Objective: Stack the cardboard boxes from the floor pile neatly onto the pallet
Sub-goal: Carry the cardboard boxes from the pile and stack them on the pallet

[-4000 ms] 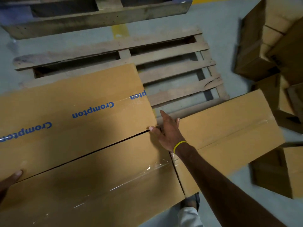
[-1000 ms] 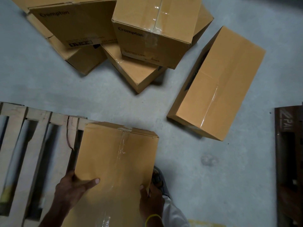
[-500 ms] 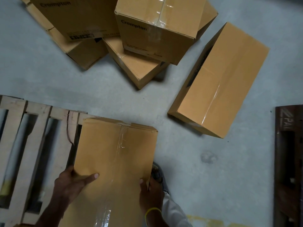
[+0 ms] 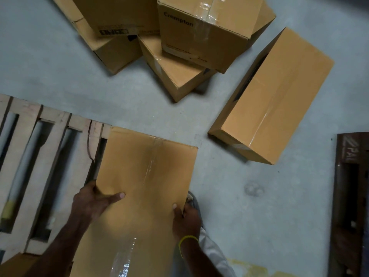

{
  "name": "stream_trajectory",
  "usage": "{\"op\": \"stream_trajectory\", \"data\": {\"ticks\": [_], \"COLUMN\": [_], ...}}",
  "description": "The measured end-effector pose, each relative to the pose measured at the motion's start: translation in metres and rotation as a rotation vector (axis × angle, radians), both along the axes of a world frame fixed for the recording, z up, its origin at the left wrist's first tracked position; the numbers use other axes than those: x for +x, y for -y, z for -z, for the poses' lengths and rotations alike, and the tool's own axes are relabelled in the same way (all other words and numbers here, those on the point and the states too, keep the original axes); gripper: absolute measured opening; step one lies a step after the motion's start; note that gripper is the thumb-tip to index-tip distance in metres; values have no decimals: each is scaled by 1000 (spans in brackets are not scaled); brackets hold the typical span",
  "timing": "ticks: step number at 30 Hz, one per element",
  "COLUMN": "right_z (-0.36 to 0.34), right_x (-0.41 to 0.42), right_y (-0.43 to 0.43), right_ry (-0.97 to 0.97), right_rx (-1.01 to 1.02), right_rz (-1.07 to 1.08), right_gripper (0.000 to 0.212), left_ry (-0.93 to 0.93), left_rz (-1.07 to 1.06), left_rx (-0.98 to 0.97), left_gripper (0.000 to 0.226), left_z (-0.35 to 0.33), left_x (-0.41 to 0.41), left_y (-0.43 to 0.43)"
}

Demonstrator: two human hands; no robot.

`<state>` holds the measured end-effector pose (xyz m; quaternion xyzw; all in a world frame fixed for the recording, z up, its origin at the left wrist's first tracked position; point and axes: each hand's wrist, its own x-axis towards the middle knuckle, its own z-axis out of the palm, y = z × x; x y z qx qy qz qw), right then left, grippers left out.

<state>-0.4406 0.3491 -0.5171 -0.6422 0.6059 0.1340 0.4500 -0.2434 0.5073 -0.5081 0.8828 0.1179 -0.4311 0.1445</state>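
We are at the placing step: one box is in hand at the pallet, and the rest wait on the floor.

**Grip.** We hold the held box (image 4: 143,176) from both long sides. The left hand (image 4: 93,202) clasps its left edge, thumb laid flat across the taped top face and the other fingers curled down the side, out of sight. The right hand (image 4: 186,216), which has a yellow wristband (image 4: 187,239), clasps the right edge the same way, thumb tip on top.

**Position.** The held box lies lengthwise at the right end of the wooden pallet (image 4: 50,136). Its left edge overlaps the end slats, and its right part appears to hang past the pallet over the concrete floor (image 4: 79,66). We cannot tell whether it rests on the slats or is carried just above them.

**Remaining stock.** The floor pile (image 4: 199,37) sits well apart at the top of the view, its boxes tilted against each other. A lone box (image 4: 275,96) lies on the floor to the right of it.

**Next move, as we judge it.** Shift the held box leftward until its full base is over the slats, square its edges to the pallet edge, then lower it and release both hands. An overhanging base risks a tipping stack. The lone box looks the easiest next pick.
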Motion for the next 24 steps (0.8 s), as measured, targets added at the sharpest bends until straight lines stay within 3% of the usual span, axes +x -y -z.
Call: {"op": "stream_trajectory", "data": {"ticks": [22, 24], "right_z": [-3, -6], "right_x": [-2, -4], "right_y": [10, 8], "right_ry": [-89, -47], "right_rx": [73, 111], "right_rz": [-93, -68], "right_gripper": [29, 40], "left_ry": [72, 111], "left_rz": [-17, -21], "left_rx": [-69, -65], "left_gripper": [86, 88], "left_z": [-4, -11], "left_x": [-11, -15], "left_y": [3, 4]}}
